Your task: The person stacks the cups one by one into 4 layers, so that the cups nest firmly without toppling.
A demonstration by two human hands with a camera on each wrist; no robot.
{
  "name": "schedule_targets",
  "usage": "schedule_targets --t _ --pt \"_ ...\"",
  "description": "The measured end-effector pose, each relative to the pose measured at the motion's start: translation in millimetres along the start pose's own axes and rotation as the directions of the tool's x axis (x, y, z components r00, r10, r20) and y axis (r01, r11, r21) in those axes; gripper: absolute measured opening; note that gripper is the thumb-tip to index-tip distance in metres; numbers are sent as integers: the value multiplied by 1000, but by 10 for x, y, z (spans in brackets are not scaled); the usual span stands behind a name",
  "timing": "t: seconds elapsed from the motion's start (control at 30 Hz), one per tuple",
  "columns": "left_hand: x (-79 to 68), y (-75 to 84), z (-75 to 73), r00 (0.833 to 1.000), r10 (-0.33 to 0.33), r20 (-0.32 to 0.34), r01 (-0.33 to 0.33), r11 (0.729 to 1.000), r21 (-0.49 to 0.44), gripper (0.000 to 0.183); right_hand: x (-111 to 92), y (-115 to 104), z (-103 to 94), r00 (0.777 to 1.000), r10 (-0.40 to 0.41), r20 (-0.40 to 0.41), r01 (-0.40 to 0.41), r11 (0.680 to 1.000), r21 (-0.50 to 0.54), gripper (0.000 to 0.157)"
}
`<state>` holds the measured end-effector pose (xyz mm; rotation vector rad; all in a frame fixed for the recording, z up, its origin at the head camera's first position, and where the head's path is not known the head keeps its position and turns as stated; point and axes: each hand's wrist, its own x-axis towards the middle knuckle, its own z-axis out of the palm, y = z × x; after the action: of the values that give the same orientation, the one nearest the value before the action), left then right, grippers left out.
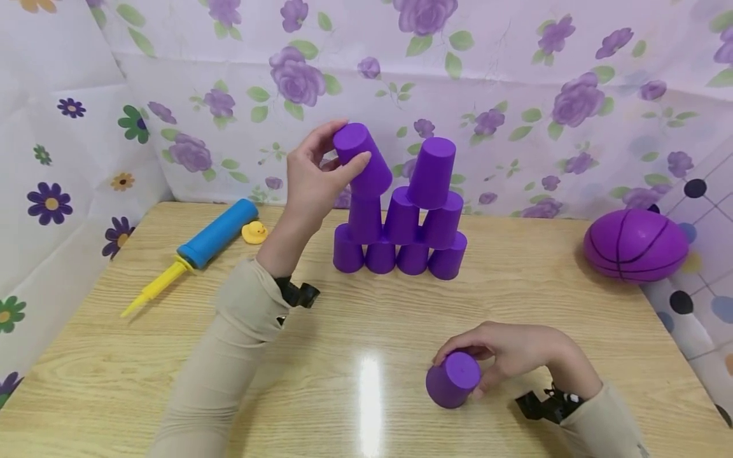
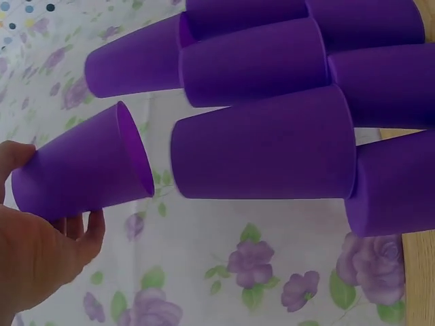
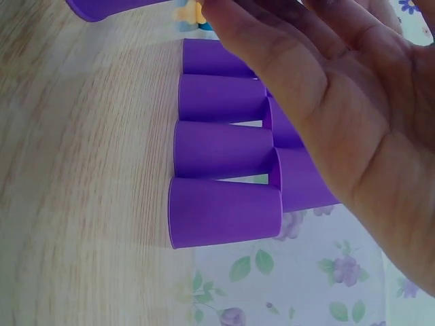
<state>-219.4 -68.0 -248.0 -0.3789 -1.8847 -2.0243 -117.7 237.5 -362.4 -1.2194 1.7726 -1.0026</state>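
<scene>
My left hand (image 1: 315, 175) grips a purple cup (image 1: 368, 164) near its base, which points up. The cup is tilted, and in the left wrist view this held cup (image 2: 81, 163) hangs apart from the stack. Below it stands a pyramid of upside-down purple cups (image 1: 402, 219): a bottom row of several, a second row of three, and a single cup (image 1: 432, 172) on top at the right. Near the table's front, my right hand (image 1: 509, 356) holds another upside-down purple cup (image 1: 446, 381) between thumb and fingers. Only that cup's edge (image 3: 102, 8) shows in the right wrist view.
On the wooden table (image 1: 303, 381), a blue pump (image 1: 217, 234) with a yellow nozzle lies at the left beside a yellow rubber duck (image 1: 254, 233). A purple ball (image 1: 635, 245) with black lines sits at the right edge. Flowered cloth (image 1: 355, 38) hangs close behind the stack.
</scene>
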Motion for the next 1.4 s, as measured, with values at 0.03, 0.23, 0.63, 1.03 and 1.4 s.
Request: schedule_targets --t 0.03,0.23,0.63,1.03,1.4 --pt "16 -21 24 1000 -5 16 5 1000 7 52 -1 -3 2 1000 1 -1 -1 1000 -3 55" --pt "80 -141 111 997 -7 80 5 1000 26 51 4 -50 10 1000 2 -3 -2 1000 -4 55" --pt "137 -170 225 987 -17 158 2 996 94 57 -37 -82 3 1000 30 0 -30 999 22 55" --pt "153 -205 265 980 -33 194 10 993 120 58 -31 -74 8 1000 12 4 -12 999 34 53" --pt "65 30 227 960 -85 266 48 988 145 58 -11 -55 16 1000 25 5 -26 999 38 54"
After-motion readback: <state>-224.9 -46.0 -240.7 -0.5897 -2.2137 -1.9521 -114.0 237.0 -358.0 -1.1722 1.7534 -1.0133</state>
